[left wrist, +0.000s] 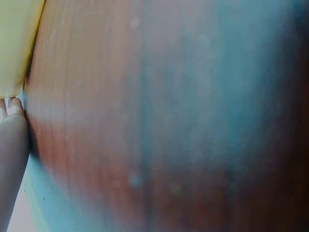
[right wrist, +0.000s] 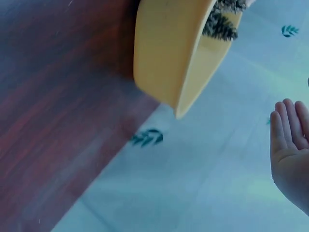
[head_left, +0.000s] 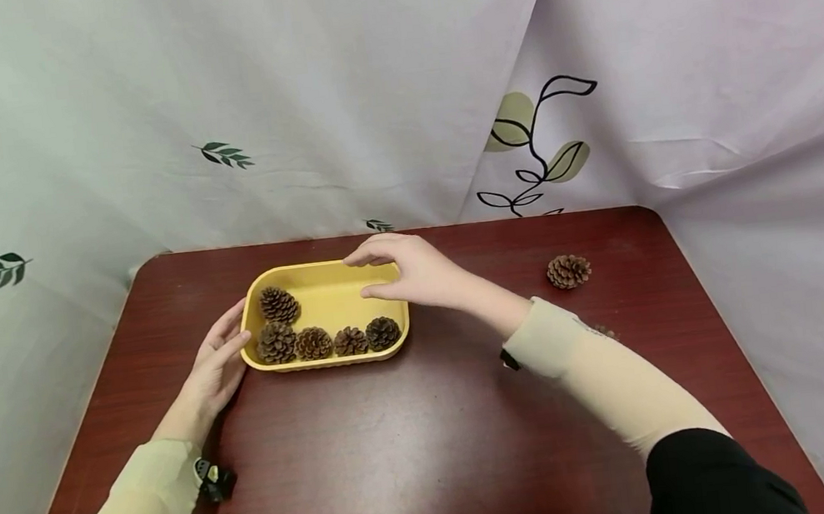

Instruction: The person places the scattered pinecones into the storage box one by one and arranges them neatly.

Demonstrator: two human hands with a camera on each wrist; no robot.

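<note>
A yellow plastic bin (head_left: 340,361) stands toward the back of the table, with several brown pine cones (head_left: 313,343) along its front wall and left end. My left hand (head_left: 217,365) holds the bin's left end, thumb at the rim and fingers along the outer wall. Over the bin's right end, my right hand (head_left: 413,269) hovers with thumb and fingers apart and nothing between them. The right wrist view shows that hand's straight fingers (right wrist: 288,125) away from the bin.
On the right side of the dark red table (head_left: 373,462) lies a loose pine cone (head_left: 568,271). Another pine cone (head_left: 605,332) shows partly behind the right sleeve. A pale curtain (head_left: 364,86) with leaf prints hangs behind the table.
</note>
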